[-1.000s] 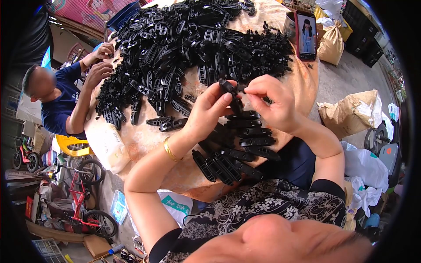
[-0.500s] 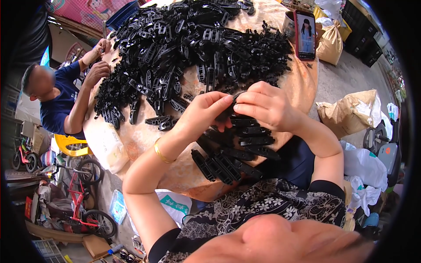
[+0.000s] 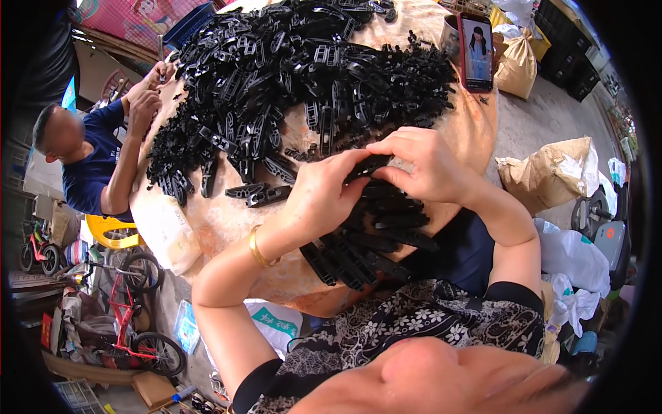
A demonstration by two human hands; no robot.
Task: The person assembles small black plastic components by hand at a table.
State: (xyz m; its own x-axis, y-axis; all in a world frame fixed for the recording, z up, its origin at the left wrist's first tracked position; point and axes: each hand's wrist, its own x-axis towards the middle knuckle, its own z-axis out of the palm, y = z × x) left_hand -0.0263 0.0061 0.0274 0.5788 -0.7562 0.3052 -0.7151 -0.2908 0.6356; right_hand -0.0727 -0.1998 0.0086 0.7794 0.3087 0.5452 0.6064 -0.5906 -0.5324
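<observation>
Black part [image 3: 369,168] gripped between two hands over table

Held at both ends, the part sits midway between the left hand [image 3: 323,192] and the right hand [image 3: 426,165], touching both, with neither clearly nearer. Its long axis runs crosswise from one hand to the other, tilted so that the right end points slightly away from the wearer. The left thumb and fingers are closed around the left end; the right thumb and fingers pinch the other, both grips narrow. Fingers hide much of the part, and whether a smaller piece is also held cannot be told.

Just below the hands, on the wearer's side, lie rows of similar parts [image 3: 405,237]. Two loose parts [image 3: 269,196] rest left of the left wrist, which wears a bracelet [image 3: 255,247]. Beyond, a large heap [image 3: 276,76] covers the table [image 3: 221,238], a phone [image 3: 477,55] upright at its right and a co-worker [image 3: 93,155] seated at left.
</observation>
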